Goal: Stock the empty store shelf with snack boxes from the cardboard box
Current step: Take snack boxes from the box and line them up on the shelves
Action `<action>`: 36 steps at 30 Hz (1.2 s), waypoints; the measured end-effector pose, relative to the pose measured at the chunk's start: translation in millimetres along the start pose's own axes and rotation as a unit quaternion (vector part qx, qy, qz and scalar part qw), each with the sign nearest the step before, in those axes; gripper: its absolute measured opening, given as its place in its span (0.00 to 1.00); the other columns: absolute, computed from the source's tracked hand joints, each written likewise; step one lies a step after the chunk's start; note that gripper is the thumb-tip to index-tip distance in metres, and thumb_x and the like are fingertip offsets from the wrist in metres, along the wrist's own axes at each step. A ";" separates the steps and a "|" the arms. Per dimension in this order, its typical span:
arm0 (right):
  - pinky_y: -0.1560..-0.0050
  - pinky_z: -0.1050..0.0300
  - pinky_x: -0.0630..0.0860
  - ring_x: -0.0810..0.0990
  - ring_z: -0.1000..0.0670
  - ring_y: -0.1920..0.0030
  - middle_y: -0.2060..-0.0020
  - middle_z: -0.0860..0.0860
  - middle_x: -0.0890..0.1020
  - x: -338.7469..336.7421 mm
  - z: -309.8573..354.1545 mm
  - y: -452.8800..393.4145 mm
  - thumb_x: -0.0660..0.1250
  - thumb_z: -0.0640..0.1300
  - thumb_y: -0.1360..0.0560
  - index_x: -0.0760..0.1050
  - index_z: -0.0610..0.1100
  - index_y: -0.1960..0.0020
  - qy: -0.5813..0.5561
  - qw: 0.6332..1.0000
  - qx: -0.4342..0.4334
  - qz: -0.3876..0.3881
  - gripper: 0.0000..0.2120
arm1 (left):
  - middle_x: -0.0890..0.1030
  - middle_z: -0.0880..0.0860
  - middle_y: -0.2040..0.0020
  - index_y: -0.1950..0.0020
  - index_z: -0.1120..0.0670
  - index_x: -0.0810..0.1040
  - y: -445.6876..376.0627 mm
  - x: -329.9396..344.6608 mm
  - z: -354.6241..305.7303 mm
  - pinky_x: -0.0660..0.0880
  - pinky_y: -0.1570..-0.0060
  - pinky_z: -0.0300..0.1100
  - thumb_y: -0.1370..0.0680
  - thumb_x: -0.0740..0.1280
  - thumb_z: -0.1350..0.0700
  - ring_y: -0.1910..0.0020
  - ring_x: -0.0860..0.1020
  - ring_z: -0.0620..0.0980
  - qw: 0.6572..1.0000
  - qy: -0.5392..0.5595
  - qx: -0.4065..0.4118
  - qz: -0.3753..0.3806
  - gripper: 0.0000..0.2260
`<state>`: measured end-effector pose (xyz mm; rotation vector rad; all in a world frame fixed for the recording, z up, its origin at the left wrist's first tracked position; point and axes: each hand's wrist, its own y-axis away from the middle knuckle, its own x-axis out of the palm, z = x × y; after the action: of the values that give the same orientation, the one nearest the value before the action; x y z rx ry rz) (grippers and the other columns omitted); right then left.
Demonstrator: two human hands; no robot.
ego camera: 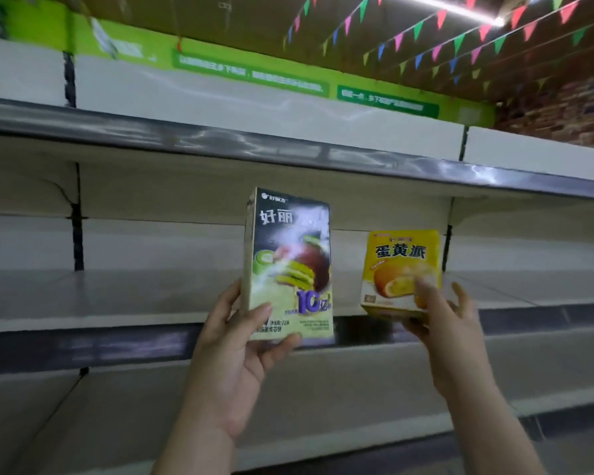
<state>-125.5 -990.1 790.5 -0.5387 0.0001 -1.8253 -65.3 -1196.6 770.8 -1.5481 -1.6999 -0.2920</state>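
My left hand grips a tall dark and green snack box by its lower left corner, holding it upright in front of the middle shelf. A smaller yellow snack box is held by my right hand, with the thumb on its front and fingers under and behind it. The yellow box hovers at the shelf's front edge, slightly tilted. Both boxes face me. The cardboard box is out of view.
White store shelving fills the view: an upper shelf overhangs the middle one, and a lower shelf lies beneath my arms. Dark upright posts divide the bays. Green signage and coloured bunting hang above.
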 end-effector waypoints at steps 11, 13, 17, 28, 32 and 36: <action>0.63 0.54 0.67 0.75 0.45 0.60 0.59 0.44 0.77 -9.2 -3.0 -154.2 0.53 0.59 0.21 0.73 0.42 0.41 0.507 0.858 -0.035 0.072 0.23 | 0.85 0.58 0.54 0.46 0.58 0.75 -32.8 42.7 30.1 0.81 0.69 0.44 0.31 0.67 0.63 0.58 0.84 0.56 0.997 0.010 0.034 -0.067 0.14; 0.58 0.52 0.67 0.73 0.42 0.58 0.58 0.42 0.77 -15.3 -3.5 -163.7 0.50 0.60 0.20 0.74 0.39 0.44 0.544 0.838 -0.013 0.042 0.26 | 0.84 0.58 0.51 0.42 0.58 0.75 -33.8 41.1 30.8 0.81 0.68 0.45 0.33 0.68 0.63 0.57 0.84 0.57 0.996 -0.010 0.043 -0.078 0.19; 0.46 0.44 0.71 0.73 0.36 0.43 0.39 0.36 0.73 -22.5 -12.6 -167.1 0.59 0.55 0.21 0.66 0.37 0.33 0.567 0.823 -0.002 -0.007 0.25 | 0.83 0.54 0.46 0.42 0.50 0.75 -40.8 32.0 31.6 0.82 0.62 0.49 0.32 0.69 0.66 0.53 0.84 0.57 0.981 -0.085 0.126 -0.119 0.21; 0.56 0.47 0.82 0.85 0.43 0.53 0.49 0.41 0.83 69.0 4.2 -57.2 0.64 0.60 0.27 0.70 0.42 0.35 -0.108 0.921 0.199 0.318 0.28 | 0.72 0.46 0.32 0.38 0.46 0.74 -61.8 -31.8 2.2 0.55 0.30 0.30 0.28 0.67 0.72 0.25 0.58 0.41 0.566 -0.714 0.412 0.030 0.26; 0.58 0.54 0.81 0.83 0.50 0.61 0.59 0.45 0.85 74.7 -19.1 -55.6 0.65 0.42 0.22 0.74 0.38 0.37 -0.085 0.940 0.123 0.306 0.15 | 0.57 0.45 0.22 0.35 0.37 0.72 -55.5 -38.9 -10.2 0.53 0.33 0.23 0.28 0.70 0.52 0.22 0.52 0.43 0.616 -0.684 0.383 0.071 0.23; 0.57 0.56 0.81 0.82 0.51 0.59 0.53 0.44 0.84 77.1 -31.8 -47.1 0.67 0.41 0.28 0.74 0.40 0.35 -0.171 0.934 0.084 0.303 0.21 | 0.47 0.30 0.25 0.31 0.29 0.56 -44.6 -29.6 -4.7 0.53 0.42 0.15 0.28 0.71 0.40 0.28 0.50 0.26 0.721 -0.604 0.338 -0.021 0.32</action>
<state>-196.6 -1053.1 802.4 -0.6439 -0.2025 -1.1034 -106.3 -1231.3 768.7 -1.0775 -2.3195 1.5046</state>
